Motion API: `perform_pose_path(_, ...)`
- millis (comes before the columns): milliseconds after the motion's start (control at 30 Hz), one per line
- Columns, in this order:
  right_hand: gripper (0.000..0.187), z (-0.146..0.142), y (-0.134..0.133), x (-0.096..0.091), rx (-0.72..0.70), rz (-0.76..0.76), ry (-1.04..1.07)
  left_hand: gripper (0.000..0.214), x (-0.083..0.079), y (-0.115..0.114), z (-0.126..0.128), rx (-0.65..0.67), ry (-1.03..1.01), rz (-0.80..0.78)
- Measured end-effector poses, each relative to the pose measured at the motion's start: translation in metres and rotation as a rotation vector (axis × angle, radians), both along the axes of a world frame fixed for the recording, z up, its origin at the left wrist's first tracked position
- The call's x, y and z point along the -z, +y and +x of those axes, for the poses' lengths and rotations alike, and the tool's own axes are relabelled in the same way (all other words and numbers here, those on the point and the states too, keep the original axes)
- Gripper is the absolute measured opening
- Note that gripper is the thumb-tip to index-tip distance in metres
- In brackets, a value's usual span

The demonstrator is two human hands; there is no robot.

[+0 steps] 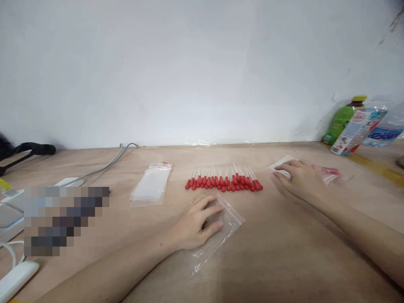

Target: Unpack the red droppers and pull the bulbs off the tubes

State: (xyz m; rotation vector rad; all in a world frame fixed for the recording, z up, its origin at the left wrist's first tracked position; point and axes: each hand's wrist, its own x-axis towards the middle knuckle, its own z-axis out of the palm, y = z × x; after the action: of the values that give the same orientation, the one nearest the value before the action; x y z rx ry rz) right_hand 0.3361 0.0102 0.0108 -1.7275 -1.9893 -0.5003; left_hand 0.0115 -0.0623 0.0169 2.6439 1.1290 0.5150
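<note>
A row of several glass droppers with red bulbs (224, 180) lies across the middle of the wooden table (284, 252). Just in front of it my left hand (195, 223) rests on a clear zip bag (225, 229), fingers loosely curled over it, thumb against the plastic. My right hand (299, 176) lies flat, fingers stretched out, on a filled bag (330, 173) with red parts inside, to the right of the row. A stack of empty clear zip bags (151, 188) lies left of the droppers.
A white wall stands behind the table. Plastic bottles (362, 124) and a green pouch (341, 120) lie at the far right. A grey cable (104, 166), white devices (15, 280) and a black object (28, 149) occupy the left side. A yellow strip (378, 168) marks the right edge.
</note>
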Motion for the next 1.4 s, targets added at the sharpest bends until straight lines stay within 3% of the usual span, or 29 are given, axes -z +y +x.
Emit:
perform_pose_path(100, 0.039, 0.013, 0.002, -0.007, 0.179, -0.201, -0.107, 0.025, -0.003, 0.002, 0.001, -0.194, -0.116, 0.061)
perform_pose_path(233, 0.039, 0.015, 0.003, -0.003, 0.229, -0.302, -0.218, 0.027, -0.004, 0.005, -0.002, -0.334, -0.119, 0.033)
perform_pose_path(433, 0.032, 0.006, 0.003, 0.0, 0.267, -0.286, -0.3, 0.048, 0.004, 0.014, -0.013, -0.389, -0.166, -0.211)
perform_pose_path(567, 0.032, 0.004, 0.005, 0.003, 0.293, -0.262, -0.264, 0.046, 0.003, 0.017, -0.014, -0.413, -0.164, -0.35)
perform_pose_path(733, 0.031, 0.005, 0.004, 0.013, 0.319, -0.169, -0.288, 0.023, -0.002, 0.018, -0.011, -0.297, -0.295, -0.31)
perform_pose_path(833, 0.029, 0.008, 0.001, 0.009, 0.316, -0.021, -0.239, 0.023, -0.016, 0.029, -0.017, -0.3, -0.45, -0.275)
perform_pose_path(967, 0.025, 0.01, -0.001, -0.014, 0.247, 0.221, -0.066, 0.041, -0.051, 0.052, -0.049, -0.558, -0.648, -0.14)
perform_pose_path(1067, 0.022, -0.004, -0.008, -0.032, 0.136, 0.4, 0.016, 0.04, -0.066, 0.07, -0.088, -0.68, -0.658, -0.03)
perform_pose_path(1133, 0.02, -0.023, -0.019, -0.038, 0.011, 0.48, 0.061, 0.037, -0.063, 0.081, -0.115, -0.778, -0.618, -0.013)
perform_pose_path(1267, 0.02, -0.072, -0.055, -0.036, -0.218, 0.53, 0.023, 0.044, -0.038, 0.099, -0.152, -0.863, -0.424, 0.032)
perform_pose_path(1400, 0.018, -0.111, -0.082, -0.021, -0.38, 0.45, 0.034, 0.049, -0.027, 0.102, -0.152, -0.863, -0.358, 0.238)
